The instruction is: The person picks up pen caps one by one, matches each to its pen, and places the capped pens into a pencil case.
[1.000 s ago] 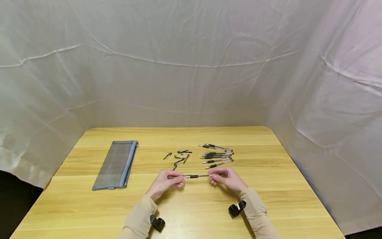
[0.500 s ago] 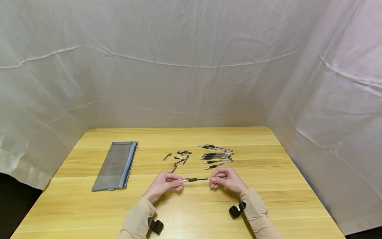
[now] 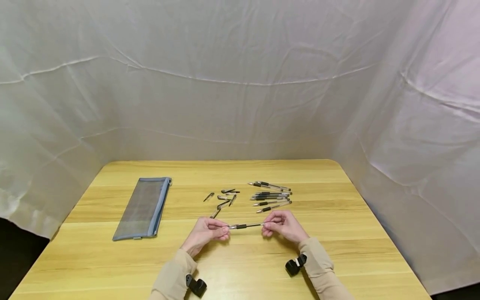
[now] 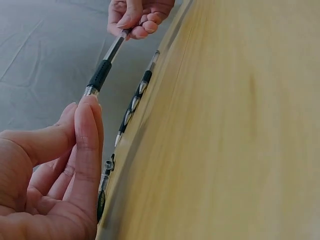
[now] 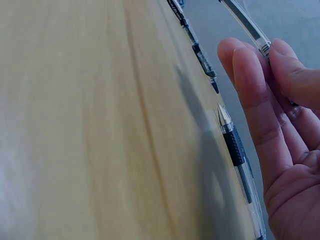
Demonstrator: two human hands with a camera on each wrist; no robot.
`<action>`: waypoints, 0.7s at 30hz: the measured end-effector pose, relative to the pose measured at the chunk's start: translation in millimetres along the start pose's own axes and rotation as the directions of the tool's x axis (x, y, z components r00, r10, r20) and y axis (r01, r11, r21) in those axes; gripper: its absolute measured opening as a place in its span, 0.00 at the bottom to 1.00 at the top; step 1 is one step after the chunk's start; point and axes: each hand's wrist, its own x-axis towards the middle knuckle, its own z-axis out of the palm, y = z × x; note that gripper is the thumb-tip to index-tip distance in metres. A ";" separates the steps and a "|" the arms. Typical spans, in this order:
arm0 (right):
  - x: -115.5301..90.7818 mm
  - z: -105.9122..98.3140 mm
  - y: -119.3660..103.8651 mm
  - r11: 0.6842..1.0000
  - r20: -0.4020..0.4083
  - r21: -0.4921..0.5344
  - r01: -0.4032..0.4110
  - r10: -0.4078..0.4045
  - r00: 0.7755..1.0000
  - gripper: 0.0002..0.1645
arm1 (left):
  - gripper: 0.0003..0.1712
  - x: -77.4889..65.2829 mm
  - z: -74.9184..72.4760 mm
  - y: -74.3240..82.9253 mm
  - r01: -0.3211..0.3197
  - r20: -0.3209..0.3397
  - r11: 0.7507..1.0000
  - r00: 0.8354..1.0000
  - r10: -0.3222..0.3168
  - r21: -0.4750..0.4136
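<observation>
Both hands hold one pen (image 3: 241,226) lengthwise between them, low over the table. It has a clear barrel and a black rubber grip. My left hand (image 3: 206,234) pinches the pen's front end between thumb and fingertips, which hide the writing tip. In the left wrist view, a clear piece of the pen (image 4: 99,75) shows just past those fingertips. My right hand (image 3: 283,225) pinches the back end; in the right wrist view, thumb and forefinger close on the clear barrel (image 5: 250,26). Several pen caps (image 3: 223,198) lie scattered beyond the left hand.
Several uncapped pens (image 3: 271,196) lie in a loose row beyond the right hand, tips to the left. A blue-edged mesh zip pouch (image 3: 140,208) lies flat on the left of the wooden table (image 3: 75,258). Pale fabric (image 3: 240,104) hangs behind and beside the table.
Both hands keep their pinch on the pen. The left hand and the pen's front end have come slightly nearer the person; the right hand has barely moved.
</observation>
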 end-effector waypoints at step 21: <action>2.2 2.3 -4.7 0.999 -0.041 0.018 -0.050 0.051 0.998 0.13 | 0.17 -0.2 5.6 6.7 -0.023 -0.054 0.998 0.998 0.026 0.054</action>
